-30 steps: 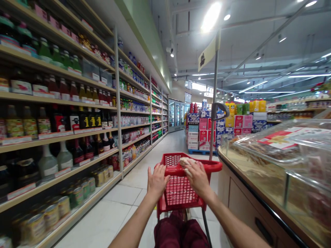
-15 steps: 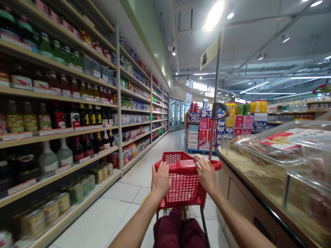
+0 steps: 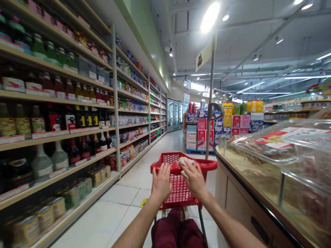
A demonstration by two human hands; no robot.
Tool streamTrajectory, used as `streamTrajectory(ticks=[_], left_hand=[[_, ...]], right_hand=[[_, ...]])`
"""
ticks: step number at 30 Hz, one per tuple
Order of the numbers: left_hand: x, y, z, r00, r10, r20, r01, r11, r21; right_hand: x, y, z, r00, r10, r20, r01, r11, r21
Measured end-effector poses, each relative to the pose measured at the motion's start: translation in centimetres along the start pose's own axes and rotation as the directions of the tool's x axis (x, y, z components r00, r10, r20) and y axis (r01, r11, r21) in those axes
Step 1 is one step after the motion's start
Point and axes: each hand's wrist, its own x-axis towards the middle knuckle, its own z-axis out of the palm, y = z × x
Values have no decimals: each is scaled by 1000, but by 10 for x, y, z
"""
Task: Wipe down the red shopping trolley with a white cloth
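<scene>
A red shopping cart (image 3: pixel 178 189) with a lattice basket stands right in front of me. My left hand (image 3: pixel 161 182) lies over the left part of its red handle (image 3: pixel 207 166), fingers bent across the bar and thumb on the near side. Toward the middle of the bar, my right hand (image 3: pixel 194 179) has its fingers closed over a crumpled whitish cloth (image 3: pixel 186 161) and presses it on the handle. Part of the cloth is hidden under the fingers. The right end of the bar is uncovered.
Long shelves (image 3: pixel 85 132) of bottles and cans run along the left. On the right is a wooden counter (image 3: pixel 238 193) with clear covered trays. A metal pole (image 3: pixel 210 127) bearing a sign rises beyond the cart, near stacked drink boxes (image 3: pixel 202 132).
My right hand has slid the cloth left along the handle, from near its right end to the middle. My left hand stays at the left part. The view has shifted slightly.
</scene>
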Motion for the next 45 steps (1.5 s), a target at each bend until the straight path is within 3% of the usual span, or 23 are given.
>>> streamTrajectory(ticks=[2,6,8,11,12,14,17,19,22,24,30,36,38,42,45], left_hand=[[-1,-2,0,1000,13,2,-13,1000,3],[-2,-4,-1,1000,9,10,-8,1000,-26],[-2,-4,-2,1000,3,9,-2,999,-45],[-2,-4,-3,1000,2,16,-1,999,-54],[-2,-5,-3,1000,3,19,-2,999,-48],[-4,-6,-3,1000,7,13,-7,999,-31],[-5,-7,-1,1000,12,-10,-12,1000,-21],[-6,-8,0,1000,14,-17,-14,1000,-26],[-6,-9,0,1000,22,-5,-22,999,-37],[-6,-10,-1,1000,24,5,-23,998,-53],[-8,-15,-2,1000,19,-11,-20,995,-99],[-8,-17,-6,1000,16,18,-13,993,-119],[-9,-19,-7,1000,5,29,-2,993,-122],[-11,-20,-6,999,-12,48,19,989,-147],[-9,-18,-6,997,-20,81,34,984,-176]], right_hand=[[0,5,-2,1000,9,18,-9,1000,-4],[-6,25,-6,963,260,-71,-265,961,-84],[-7,18,-4,975,210,-72,-216,973,-84],[-7,2,0,1000,-21,8,21,999,-47],[-8,2,-1,998,-50,24,51,998,-43],[-10,12,-3,1000,24,8,-23,998,-64],[-11,26,-5,968,236,-87,-244,964,-102],[-7,16,-1,976,203,-85,-210,974,-82],[2,-15,5,1000,-26,10,26,1000,-4],[4,-21,4,996,-83,41,82,996,18],[-2,16,-6,979,180,-92,-187,980,-71],[7,-26,5,994,-110,-6,110,994,-16],[-1,-9,3,998,-60,-15,59,997,-44],[-22,40,-1,971,178,-158,-203,967,-155],[-18,22,7,983,109,-146,-132,979,-155]])
